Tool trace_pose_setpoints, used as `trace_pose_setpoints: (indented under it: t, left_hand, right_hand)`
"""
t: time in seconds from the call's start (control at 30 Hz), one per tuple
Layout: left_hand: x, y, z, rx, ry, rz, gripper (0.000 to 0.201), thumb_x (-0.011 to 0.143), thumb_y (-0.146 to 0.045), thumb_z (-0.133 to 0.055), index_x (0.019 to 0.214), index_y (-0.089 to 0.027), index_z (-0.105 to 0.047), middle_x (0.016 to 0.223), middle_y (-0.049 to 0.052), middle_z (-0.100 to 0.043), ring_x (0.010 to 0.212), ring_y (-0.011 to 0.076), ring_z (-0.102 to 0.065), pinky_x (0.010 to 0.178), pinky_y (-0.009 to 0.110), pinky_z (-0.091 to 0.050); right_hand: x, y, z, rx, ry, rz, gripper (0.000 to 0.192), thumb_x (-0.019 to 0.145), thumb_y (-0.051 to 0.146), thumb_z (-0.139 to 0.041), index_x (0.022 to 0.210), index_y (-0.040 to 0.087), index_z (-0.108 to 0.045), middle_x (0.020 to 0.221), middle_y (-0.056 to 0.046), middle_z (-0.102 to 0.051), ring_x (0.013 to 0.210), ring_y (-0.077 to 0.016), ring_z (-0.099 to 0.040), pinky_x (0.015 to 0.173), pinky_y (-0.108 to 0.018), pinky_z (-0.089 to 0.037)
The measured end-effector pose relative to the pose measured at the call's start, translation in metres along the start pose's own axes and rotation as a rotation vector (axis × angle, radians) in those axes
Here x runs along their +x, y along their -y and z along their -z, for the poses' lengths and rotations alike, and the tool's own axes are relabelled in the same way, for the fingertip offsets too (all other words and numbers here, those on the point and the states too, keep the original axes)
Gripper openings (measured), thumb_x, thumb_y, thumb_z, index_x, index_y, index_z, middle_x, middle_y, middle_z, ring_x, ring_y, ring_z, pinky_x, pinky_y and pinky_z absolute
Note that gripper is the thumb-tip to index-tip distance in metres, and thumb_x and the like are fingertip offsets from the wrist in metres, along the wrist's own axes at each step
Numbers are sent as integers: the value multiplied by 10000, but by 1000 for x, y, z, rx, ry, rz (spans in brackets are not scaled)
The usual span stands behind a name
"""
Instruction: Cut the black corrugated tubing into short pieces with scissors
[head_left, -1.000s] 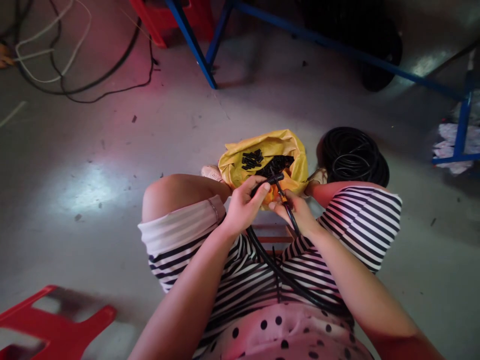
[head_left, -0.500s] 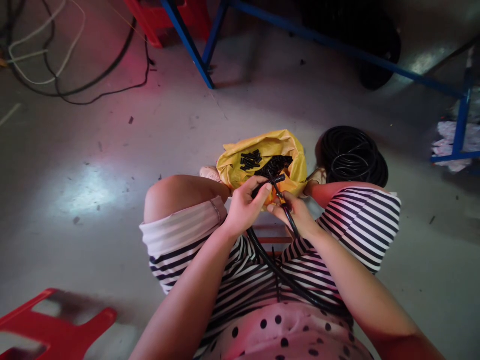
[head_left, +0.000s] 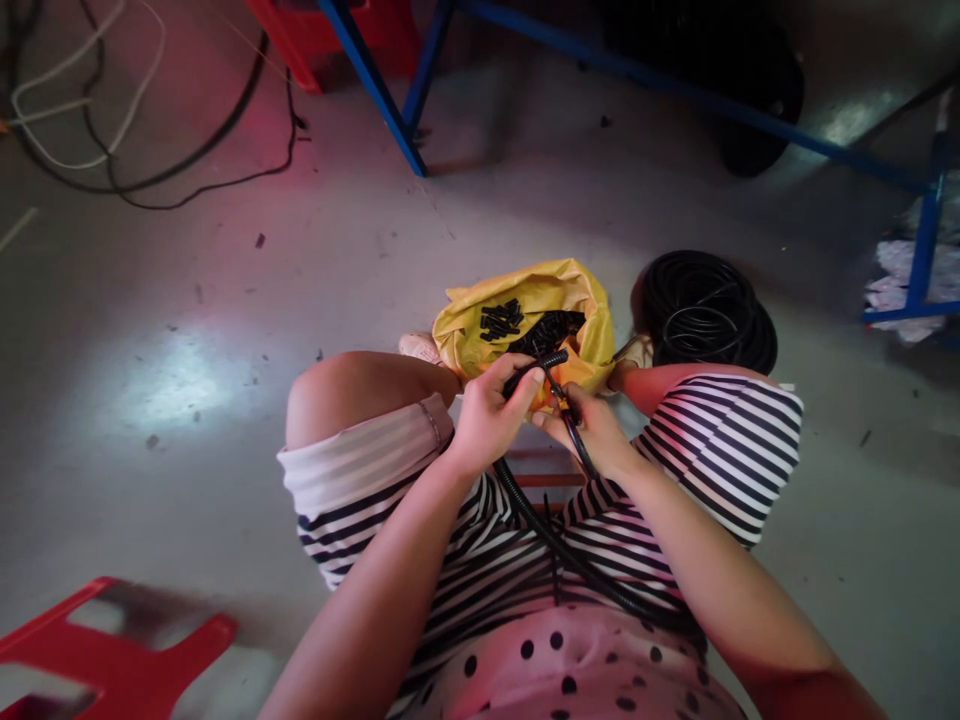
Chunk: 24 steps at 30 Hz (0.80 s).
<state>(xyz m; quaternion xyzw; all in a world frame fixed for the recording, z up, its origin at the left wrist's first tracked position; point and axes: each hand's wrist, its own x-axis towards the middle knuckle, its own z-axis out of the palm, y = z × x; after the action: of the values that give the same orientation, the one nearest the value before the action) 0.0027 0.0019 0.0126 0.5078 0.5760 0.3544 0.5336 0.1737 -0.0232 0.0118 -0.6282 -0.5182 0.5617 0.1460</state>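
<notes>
My left hand is closed around a black corrugated tube, with thumb and fingers pinching it near its end. That free end pokes out to the right of the fingertips, over the bag. From there the tube curves down across the lap towards the right hip. In my right hand is a black-handled cutter with a bit of orange near its joint. Its dark jaws meet the tube just beyond my left thumb; whether they are closed through it cannot be made out. Below both hands sits a yellow bag holding many short black tube pieces.
A coil of black tubing lies on the floor beside the right foot. A blue metal frame runs across the far side. Red stools stand at lower left and top. Loose cables lie at upper left.
The tube end and the cutter have shifted very slightly, and the cutter's handles look a little different in angle. Both hands stay in nearly the same place over the bag.
</notes>
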Motion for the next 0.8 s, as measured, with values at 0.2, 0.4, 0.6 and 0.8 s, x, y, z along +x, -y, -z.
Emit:
trace_pose_setpoints:
  t: [0.2,0.4,0.6,0.8]
  left_hand:
    - [0,-1,0,18,19,-4,242,936,-401,-593,979,-173,-663,853,18,-697,785,141,-623,726,233,-490]
    - [2,0,2,145,124,-26,232,958,-390,-551,979,-183,-653,876,14,-711,817,154,-640,761,247,-485]
    - [4,9,5,266,225,-39,235,960,-400,-533,959,-195,-650,855,11,-694,799,164,-629,722,255,-460]
    - [6,6,8,240,217,0,250,949,-406,-516,962,-184,-631,837,13,-650,809,164,-593,724,258,-448]
  right_hand:
    - [2,-5,-5,111,30,16,254,829,442,-684,881,232,-552,795,27,-628,725,-157,-574,662,-249,-419]
    - [0,0,3,93,90,-8,286,842,469,-677,918,220,-556,824,15,-625,755,-161,-573,693,-255,-430]
    - [4,-3,5,60,131,-26,350,835,521,-686,940,208,-572,869,-9,-636,806,-177,-591,722,-264,-446]
    - [3,-8,1,-6,41,-45,437,790,624,-682,757,200,-584,670,21,-534,643,-145,-481,601,-252,-361]
